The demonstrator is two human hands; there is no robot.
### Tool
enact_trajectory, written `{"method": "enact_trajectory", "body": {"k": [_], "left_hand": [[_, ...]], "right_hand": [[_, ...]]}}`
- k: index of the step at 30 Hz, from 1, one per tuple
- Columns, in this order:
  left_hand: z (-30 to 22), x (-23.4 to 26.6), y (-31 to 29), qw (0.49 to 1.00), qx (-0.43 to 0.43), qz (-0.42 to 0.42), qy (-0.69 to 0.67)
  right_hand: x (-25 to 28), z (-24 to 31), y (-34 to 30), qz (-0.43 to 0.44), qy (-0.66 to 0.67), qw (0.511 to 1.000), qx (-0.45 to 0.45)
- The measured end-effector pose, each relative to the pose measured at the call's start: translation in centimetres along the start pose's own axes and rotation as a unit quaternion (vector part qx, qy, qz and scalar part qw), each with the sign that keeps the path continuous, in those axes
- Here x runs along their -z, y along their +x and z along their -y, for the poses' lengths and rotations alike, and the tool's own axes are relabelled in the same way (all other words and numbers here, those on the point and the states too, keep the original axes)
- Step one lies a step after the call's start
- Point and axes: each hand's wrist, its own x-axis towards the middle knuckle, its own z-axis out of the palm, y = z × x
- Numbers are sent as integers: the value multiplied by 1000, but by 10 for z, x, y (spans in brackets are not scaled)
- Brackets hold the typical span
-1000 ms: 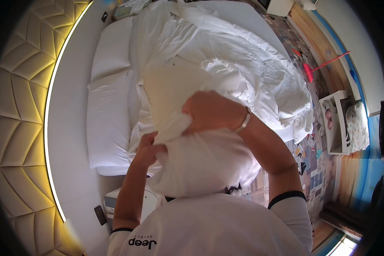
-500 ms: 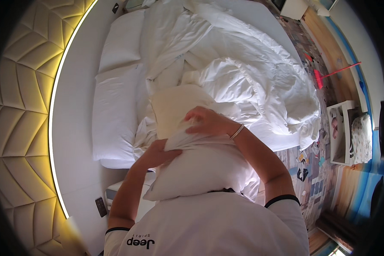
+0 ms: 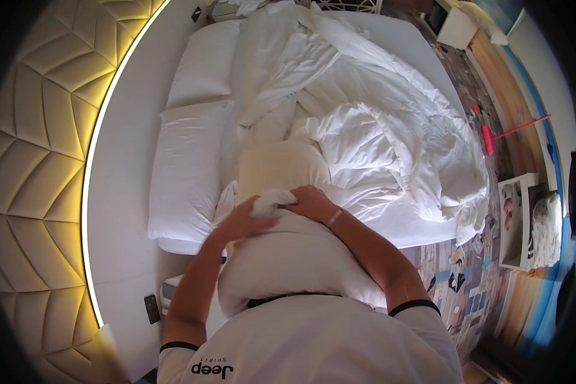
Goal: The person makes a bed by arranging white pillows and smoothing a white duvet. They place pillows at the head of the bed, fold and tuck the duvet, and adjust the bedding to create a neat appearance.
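A cream pillow (image 3: pixel 278 165) stands against my front, its upper part bare. Its lower part is inside a white pillowcase (image 3: pixel 294 256), which rests against my shirt. The case's edge is bunched into a thick fold between my hands. My right hand (image 3: pixel 309 202) is closed on this fold from the right, a light band on its wrist. My left hand (image 3: pixel 242 221), slightly blurred, grips the fold from the left. The pillow's lower end is hidden inside the case.
Ahead is a bed with a rumpled white duvet (image 3: pixel 365 147). Two white pillows, a nearer one (image 3: pixel 189 169) and a farther one (image 3: pixel 205 64), lie along its left side by the padded headboard wall (image 3: pixel 45 185). At right are a red long-handled tool (image 3: pixel 488 138) and a white shelf unit (image 3: pixel 517 256).
My right hand has come down and nearer to my left on the pillowcase edge. The cloth is now bunched between them. The view has shifted slightly, and the bed appears lower and farther right.
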Motion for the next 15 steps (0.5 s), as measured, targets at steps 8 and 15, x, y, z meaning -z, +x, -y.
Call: {"method": "enact_trajectory", "body": {"k": [8,15], "left_hand": [[-92,14,-72,988,93,92,-83],[-50,16,-67,977,120,69,-164]], "right_hand": [[25,-38,-35,-90,12,985,146],[-17,-89,-29,-50,76,988,-121]]}}
